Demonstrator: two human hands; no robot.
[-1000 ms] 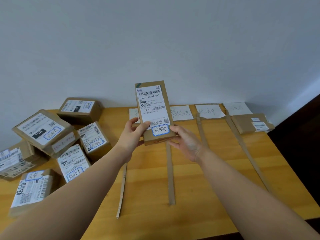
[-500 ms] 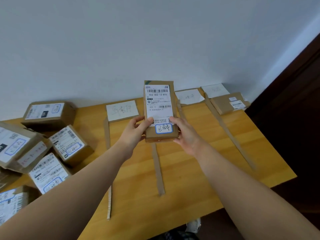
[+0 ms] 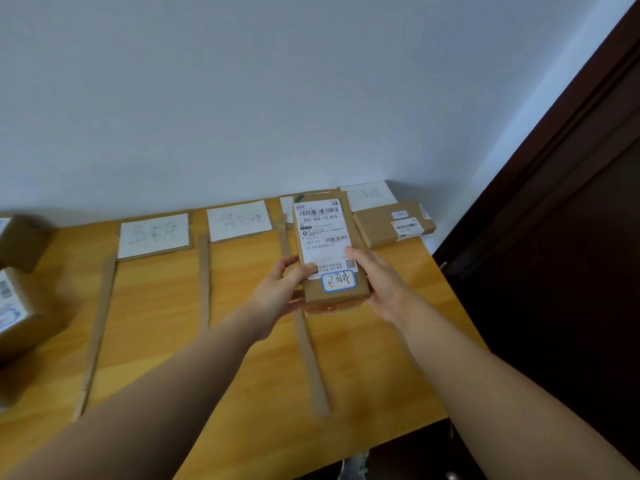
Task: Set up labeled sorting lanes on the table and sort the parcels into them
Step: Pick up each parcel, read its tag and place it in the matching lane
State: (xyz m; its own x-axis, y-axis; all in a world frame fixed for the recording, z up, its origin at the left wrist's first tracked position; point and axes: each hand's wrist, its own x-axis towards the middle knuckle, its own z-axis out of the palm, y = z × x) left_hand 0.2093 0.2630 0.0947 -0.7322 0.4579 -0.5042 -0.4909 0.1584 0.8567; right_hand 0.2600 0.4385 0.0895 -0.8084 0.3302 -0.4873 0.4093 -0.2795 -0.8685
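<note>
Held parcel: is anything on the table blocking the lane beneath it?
Nothing visible does. The parcel, gripped by the left hand and right hand, hides most of that lane; the flat parcel lies one lane right.

Even, soft daylight; no glare; boxes (image 3: 20, 292) at nine o'clock motion-blurred; door frame (image 3: 568, 140) at three o'clock dim, wide-angle slanted.

Wall (image 3: 277, 98): plain pale blue-grey, fills the upper frame from 9 to 1 o'clock, meets the far edge of the bench.
Door (image 3: 571, 237): dark brown wood, runs along the side from 1 to 4 o'clock.
Shoe (image 3: 355, 467): pale, blurred, at 6 o'clock below the bench's near edge.
</note>
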